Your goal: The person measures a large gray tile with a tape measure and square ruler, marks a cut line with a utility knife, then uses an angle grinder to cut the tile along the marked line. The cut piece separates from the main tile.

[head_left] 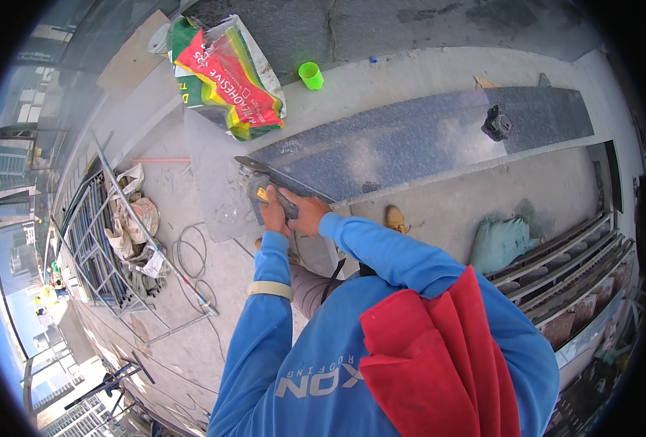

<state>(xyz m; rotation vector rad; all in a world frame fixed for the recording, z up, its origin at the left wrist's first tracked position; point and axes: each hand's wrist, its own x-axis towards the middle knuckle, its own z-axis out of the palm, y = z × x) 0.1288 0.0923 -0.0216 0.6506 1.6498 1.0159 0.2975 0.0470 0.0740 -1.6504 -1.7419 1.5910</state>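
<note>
Both of my hands are wrapped round a dark angle grinder (259,188) with a yellow label, its flat disc (250,162) at the far end. My left hand (273,214) closes on the body from the left. Close beside it, my right hand (308,213) grips the rear part. The disc lies by the left end of a long, dark grey speckled stone slab (410,138); whether it touches the slab I cannot tell. A lighter grey board (221,193) extends under and left of the grinder.
A crumpled red, green and yellow bag (228,80) lies beyond the grinder, near a bright green cup (310,75). A small black object (496,124) rests on the slab. Metal frames (112,240) and a looped cable (192,251) are at left; stacked rails (563,269) stand right.
</note>
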